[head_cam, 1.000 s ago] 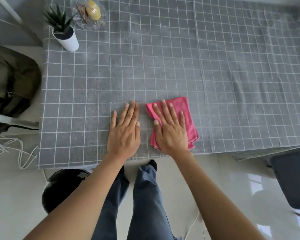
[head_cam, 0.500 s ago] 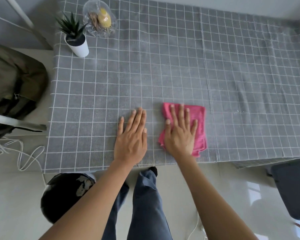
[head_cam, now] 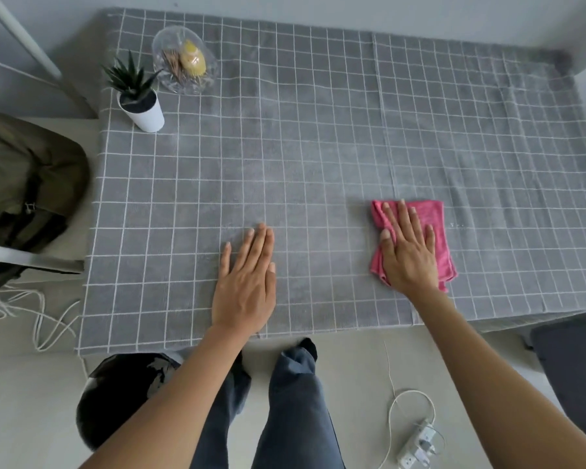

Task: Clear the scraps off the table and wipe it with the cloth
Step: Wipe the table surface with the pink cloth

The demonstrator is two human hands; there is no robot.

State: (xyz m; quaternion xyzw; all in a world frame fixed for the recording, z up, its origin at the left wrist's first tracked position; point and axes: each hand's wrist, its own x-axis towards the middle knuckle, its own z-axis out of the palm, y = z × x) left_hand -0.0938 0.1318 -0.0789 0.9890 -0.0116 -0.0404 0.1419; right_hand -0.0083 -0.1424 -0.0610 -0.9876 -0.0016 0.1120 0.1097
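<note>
At the table's far left corner a white pot holds a spiky green plant, and just beside it a clear glass dish contains a yellow bottle and thin brown sticks. The left hand lies flat on the grey checked tablecloth near the front edge, fingers extended and together, gripping nothing. Well to its right, the right hand presses palm-down on the folded pink cloth, fingers straight and slightly spread.
</note>
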